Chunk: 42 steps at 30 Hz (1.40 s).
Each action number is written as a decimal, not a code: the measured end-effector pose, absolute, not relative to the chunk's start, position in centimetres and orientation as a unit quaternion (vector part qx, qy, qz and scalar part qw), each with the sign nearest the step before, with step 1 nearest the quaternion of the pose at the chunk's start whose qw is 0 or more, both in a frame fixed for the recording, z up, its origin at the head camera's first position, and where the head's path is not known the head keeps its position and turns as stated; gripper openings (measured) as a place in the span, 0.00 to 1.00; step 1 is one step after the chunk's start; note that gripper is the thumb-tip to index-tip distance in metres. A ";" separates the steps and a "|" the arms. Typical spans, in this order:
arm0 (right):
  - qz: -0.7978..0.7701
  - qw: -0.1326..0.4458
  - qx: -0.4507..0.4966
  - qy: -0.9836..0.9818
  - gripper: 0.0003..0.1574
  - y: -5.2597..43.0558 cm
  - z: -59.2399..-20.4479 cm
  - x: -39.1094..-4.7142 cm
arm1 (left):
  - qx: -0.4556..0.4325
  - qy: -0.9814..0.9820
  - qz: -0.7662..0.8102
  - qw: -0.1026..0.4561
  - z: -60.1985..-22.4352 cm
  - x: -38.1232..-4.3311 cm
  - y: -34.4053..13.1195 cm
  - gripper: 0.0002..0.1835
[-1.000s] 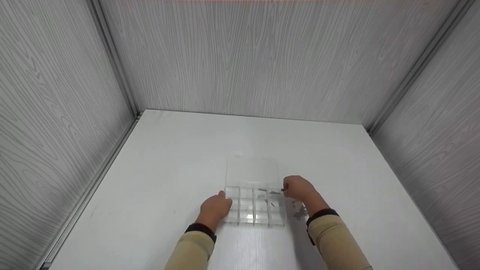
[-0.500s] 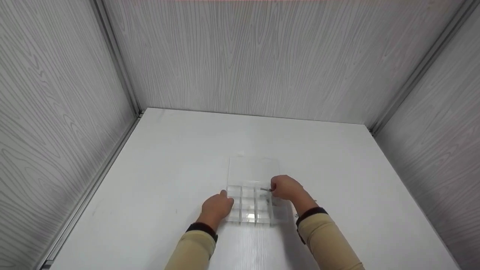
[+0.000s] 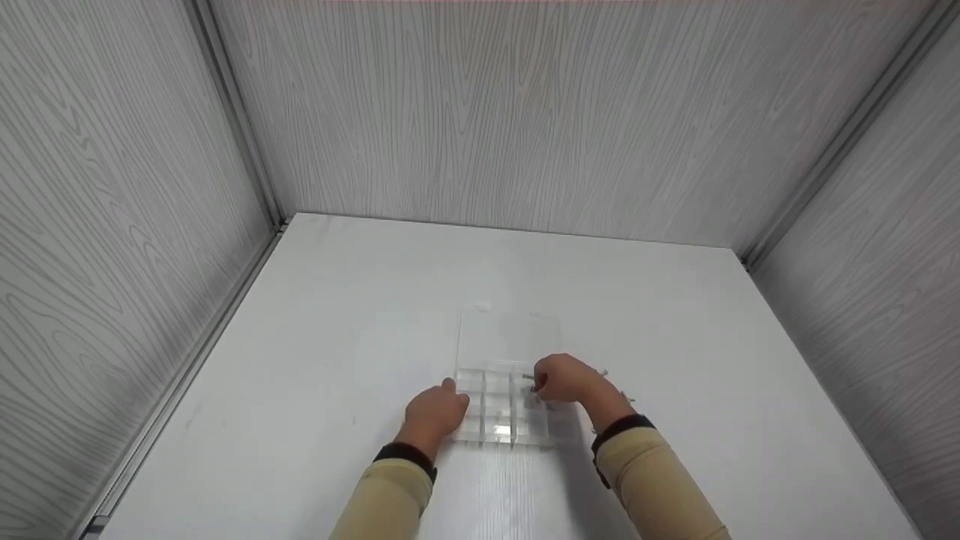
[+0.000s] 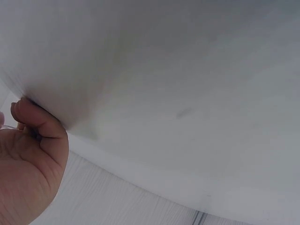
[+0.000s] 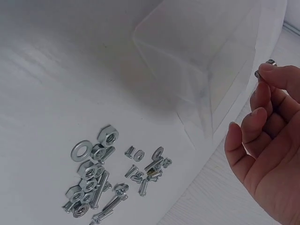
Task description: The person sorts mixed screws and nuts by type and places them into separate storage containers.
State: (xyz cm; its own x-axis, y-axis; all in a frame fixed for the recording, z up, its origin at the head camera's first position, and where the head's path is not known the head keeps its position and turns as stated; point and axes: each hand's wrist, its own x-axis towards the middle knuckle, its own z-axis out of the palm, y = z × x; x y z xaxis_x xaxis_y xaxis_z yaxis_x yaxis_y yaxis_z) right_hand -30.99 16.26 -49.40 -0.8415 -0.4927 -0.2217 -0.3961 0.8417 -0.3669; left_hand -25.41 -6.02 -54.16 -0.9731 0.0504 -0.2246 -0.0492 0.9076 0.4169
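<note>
A clear plastic compartment box (image 3: pixel 498 405) lies on the white table with its lid (image 3: pixel 510 336) folded back. At its left side my left hand (image 3: pixel 435 411) grips the edge, thumb on top; in the left wrist view the fingers of that hand (image 4: pixel 35 159) are curled. Over the right-hand compartments is my right hand (image 3: pixel 564 379). In the right wrist view this hand (image 5: pixel 276 117) pinches a small metal screw (image 5: pixel 258 74) between thumb and forefinger, mostly covered by them. A few screws (image 3: pixel 528 376) lie in the box near it, partly hidden by the hand.
Loose nuts (image 5: pixel 108 136), washers (image 5: pixel 81 151) and screws (image 5: pixel 143 186) are scattered on the table right of the box, largely covered by my right arm in the head view. Grey wood-grain panels (image 3: pixel 495 112) enclose the back and sides of the table (image 3: pixel 360 300).
My right hand has moved left from beside the box's right edge to above its right-hand compartments, carrying the small screw. The left hand has stayed on the left edge.
</note>
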 end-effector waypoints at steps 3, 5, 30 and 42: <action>-0.155 0.149 -0.240 0.947 0.03 16.5 -49.4 -31.1 | 0.004 0.971 0.213 0.110 -54.2 -25.4 -6.1 0.28; -0.157 0.137 -0.238 0.949 0.02 16.7 -49.4 -31.2 | 0.006 0.971 0.212 0.109 -54.2 -25.4 -6.1 0.29; -0.113 0.115 -0.122 0.979 0.05 17.8 -49.5 -31.7 | -0.005 0.972 0.203 0.119 -53.9 -25.2 -6.1 0.29; -0.103 0.139 -0.106 0.979 0.05 17.8 -49.6 -31.8 | -0.008 0.967 0.218 0.131 -54.2 -25.3 -6.1 0.30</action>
State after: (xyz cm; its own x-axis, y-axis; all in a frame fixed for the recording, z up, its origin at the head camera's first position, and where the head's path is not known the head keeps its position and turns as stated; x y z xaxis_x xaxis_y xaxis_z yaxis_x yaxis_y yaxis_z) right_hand -31.81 17.83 -49.65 -0.9390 -0.2364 -0.2500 -0.1795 0.9564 -0.2303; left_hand -25.30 -6.09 -54.21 -0.9658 0.0415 -0.2561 -0.0724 0.9048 0.4196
